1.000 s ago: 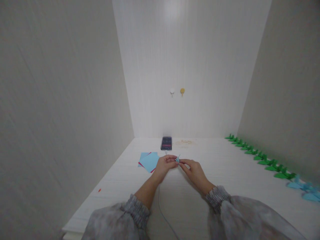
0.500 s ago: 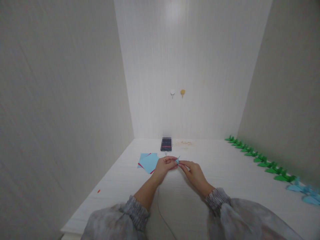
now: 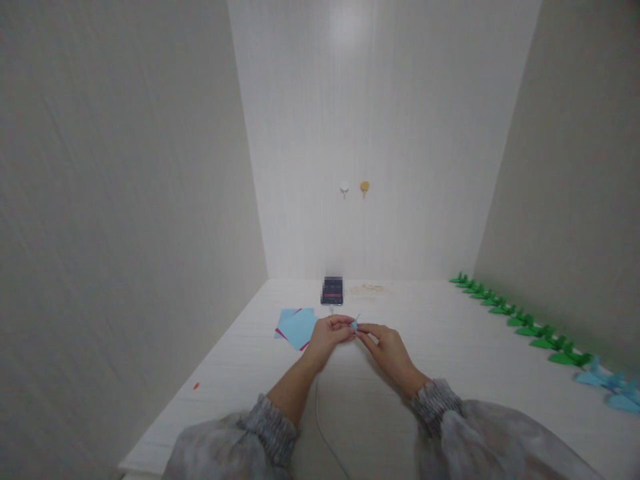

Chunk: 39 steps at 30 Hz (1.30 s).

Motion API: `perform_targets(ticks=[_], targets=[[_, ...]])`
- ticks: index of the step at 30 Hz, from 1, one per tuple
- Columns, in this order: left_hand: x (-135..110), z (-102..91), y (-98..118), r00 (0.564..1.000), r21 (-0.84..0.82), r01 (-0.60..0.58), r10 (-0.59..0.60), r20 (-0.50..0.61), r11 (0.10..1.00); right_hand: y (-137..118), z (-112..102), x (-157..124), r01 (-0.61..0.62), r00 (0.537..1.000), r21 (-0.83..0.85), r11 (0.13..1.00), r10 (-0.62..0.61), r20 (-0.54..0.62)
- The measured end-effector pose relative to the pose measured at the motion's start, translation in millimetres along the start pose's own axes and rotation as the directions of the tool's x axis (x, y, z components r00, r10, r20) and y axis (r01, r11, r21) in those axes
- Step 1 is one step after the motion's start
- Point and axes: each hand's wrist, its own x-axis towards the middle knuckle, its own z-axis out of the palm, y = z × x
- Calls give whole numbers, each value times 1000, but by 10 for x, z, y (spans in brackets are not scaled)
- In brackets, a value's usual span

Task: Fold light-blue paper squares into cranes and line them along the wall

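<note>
A small folded piece of light-blue paper (image 3: 355, 325) is pinched between both hands above the white table, a thin point of it sticking upward. My left hand (image 3: 331, 333) grips it from the left, a ring on one finger. From the right, my right hand (image 3: 387, 343) holds its other side between thumb and fingers. The fingers cover most of the paper, so its full shape is hidden. Left of my left hand lie light-blue paper sheets (image 3: 299, 328) with red edges showing from beneath.
A phone (image 3: 333, 291) stands near the back wall, with a white cable (image 3: 323, 427) running toward me. Green folded paper figures (image 3: 525, 325) line the right side, followed by light-blue folded figures (image 3: 595, 375). An orange scrap (image 3: 196, 386) lies at left. Two hooks (image 3: 365, 187) hang on the wall.
Both hands keep hold of the folded paper in nearly the same place. Its upright point looks slightly shorter and shifted a little. The view has tilted slightly.
</note>
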Motion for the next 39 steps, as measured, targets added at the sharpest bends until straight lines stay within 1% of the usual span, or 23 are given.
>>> perform_targets(ticks=[6, 13, 22, 27, 39], targets=[[-5, 7, 16, 1000, 14, -11, 11, 2, 1000, -15, -4, -3, 2, 1000, -13, 1000, -3, -24], [-3, 23, 27, 1000, 17, -8, 8, -1, 1000, -2, 3, 0, -20, 1000, -27, 999, 20, 4], [-4, 18, 14, 1000, 22, -13, 13, -2, 1000, -13, 0, -12, -9, 1000, -27, 1000, 9, -10], [0, 5, 1, 1000, 31, -11, 11, -2, 999, -40, -15, -11, -27, 999, -4, 1000, 27, -23], [-6, 5, 0, 999, 70, -26, 27, -21, 997, -52, -24, -7, -19, 1000, -4, 1000, 19, -13]])
